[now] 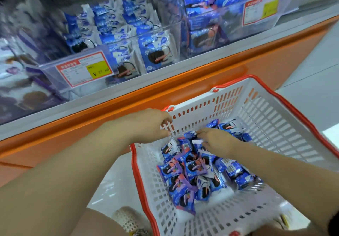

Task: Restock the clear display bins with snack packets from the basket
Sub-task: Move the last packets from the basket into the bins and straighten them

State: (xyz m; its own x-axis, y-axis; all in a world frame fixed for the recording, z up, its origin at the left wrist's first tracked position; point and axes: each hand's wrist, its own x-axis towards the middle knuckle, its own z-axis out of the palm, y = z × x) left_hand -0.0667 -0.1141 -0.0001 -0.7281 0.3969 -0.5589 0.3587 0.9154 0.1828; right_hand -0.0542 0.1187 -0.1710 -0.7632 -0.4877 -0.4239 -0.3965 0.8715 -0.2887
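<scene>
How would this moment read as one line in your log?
stage: picking | left hand: at basket wall, grip unclear | right hand: pinching packet in basket | bins: partly stocked

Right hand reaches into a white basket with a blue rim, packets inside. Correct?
No: the head view shows the rim of the basket is red, not blue. The right hand does reach into it, packets inside.
</scene>
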